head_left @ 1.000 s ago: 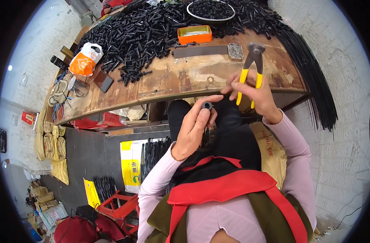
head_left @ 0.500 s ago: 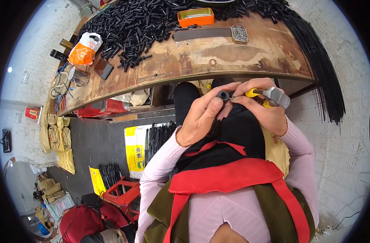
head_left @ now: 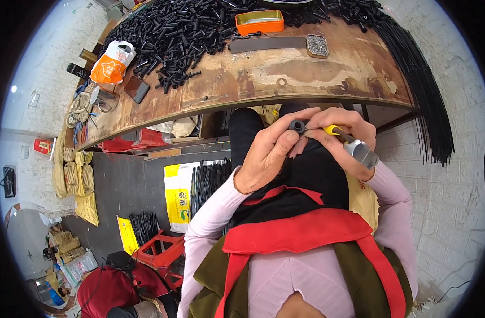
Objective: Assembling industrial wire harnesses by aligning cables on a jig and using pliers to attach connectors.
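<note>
My left hand (head_left: 269,153) grips a short black tube-like piece (head_left: 297,126) above my lap, its round, hollow end showing between thumb and forefinger. Close against it, my right hand (head_left: 342,135) is closed around a hand tool (head_left: 362,153) with a yellow grip and a blocky silver metal end; its exact kind is unclear. The fingertips of the right hand meet beside the tube's end, and anything tiny pinched there is too small to make out. Both hands are in front of the table's near edge.
On the wooden table (head_left: 226,79) lie a heap of black tube pieces (head_left: 178,37), an orange tin (head_left: 259,22), a small tray of metal bits (head_left: 317,46), a grey strip (head_left: 269,46) and a phone (head_left: 137,89). Long black rods (head_left: 422,85) hang off its right end. A red stool (head_left: 160,254) stands lower left.
The tool in my right hand has tipped, its silver end swinging down toward the wrist. My left hand has shifted slightly right, still holding the black tube piece.
</note>
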The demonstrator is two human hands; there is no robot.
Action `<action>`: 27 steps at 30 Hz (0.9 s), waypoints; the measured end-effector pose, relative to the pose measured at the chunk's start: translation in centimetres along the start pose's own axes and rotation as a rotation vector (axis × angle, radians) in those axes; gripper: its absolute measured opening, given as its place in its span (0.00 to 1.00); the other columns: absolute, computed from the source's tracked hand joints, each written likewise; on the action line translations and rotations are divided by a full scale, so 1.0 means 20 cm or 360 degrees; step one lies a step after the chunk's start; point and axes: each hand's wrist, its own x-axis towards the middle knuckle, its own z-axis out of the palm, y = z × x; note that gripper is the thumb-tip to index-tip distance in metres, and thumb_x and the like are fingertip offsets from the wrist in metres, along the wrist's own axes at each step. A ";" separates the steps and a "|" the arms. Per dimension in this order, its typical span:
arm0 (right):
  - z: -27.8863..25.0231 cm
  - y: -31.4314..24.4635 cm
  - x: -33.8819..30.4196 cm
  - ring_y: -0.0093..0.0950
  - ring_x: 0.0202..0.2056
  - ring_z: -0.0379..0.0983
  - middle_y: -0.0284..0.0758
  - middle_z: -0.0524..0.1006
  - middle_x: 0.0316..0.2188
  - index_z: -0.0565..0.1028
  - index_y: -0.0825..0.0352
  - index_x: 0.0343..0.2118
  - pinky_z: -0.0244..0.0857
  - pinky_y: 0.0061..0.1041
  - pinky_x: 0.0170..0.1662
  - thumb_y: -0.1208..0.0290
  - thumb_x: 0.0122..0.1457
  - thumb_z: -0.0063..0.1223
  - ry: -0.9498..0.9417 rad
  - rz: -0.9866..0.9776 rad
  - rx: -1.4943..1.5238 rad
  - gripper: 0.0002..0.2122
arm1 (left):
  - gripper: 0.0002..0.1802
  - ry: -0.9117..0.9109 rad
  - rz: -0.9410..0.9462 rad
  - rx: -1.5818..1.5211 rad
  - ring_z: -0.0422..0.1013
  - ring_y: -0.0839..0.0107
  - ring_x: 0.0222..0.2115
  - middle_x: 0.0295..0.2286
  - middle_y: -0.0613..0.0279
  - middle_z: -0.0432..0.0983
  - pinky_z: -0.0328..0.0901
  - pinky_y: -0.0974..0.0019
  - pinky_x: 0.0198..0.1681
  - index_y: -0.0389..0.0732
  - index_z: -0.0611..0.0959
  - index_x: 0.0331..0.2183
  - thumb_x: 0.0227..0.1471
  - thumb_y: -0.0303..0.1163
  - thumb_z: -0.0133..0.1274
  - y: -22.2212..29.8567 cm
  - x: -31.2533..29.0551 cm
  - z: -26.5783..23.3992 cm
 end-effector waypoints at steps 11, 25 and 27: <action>0.03 -0.06 0.19 0.19 0.30 0.71 0.31 0.72 0.30 0.67 0.68 0.38 0.66 0.21 0.34 0.88 0.47 0.62 -0.0036 0.0739 0.0242 0.18 | 0.42 -0.0096 -0.0047 -0.0206 0.53 0.80 0.23 0.27 0.70 0.62 0.50 0.76 0.27 0.36 0.49 0.66 0.64 0.54 0.39 -0.02 -0.01 -0.10; -0.11 -0.28 0.12 0.21 0.16 0.69 0.32 0.74 0.18 0.69 0.71 0.45 0.60 0.21 0.21 0.69 0.66 0.44 -0.0922 0.1538 -0.0160 0.11 | 0.29 0.0004 -0.0046 -0.0049 0.52 0.83 0.22 0.21 0.72 0.59 0.48 0.78 0.25 0.36 0.71 0.42 0.65 0.55 0.36 -0.08 0.03 -0.13; -0.12 -0.20 0.03 0.26 0.23 0.74 0.35 0.76 0.21 0.68 0.70 0.50 0.65 0.24 0.28 0.68 0.66 0.45 -0.0714 0.1170 -0.0002 0.14 | 0.29 -0.0067 -0.0048 -0.0035 0.52 0.83 0.22 0.21 0.72 0.59 0.48 0.77 0.25 0.36 0.71 0.41 0.65 0.55 0.36 -0.08 0.05 -0.14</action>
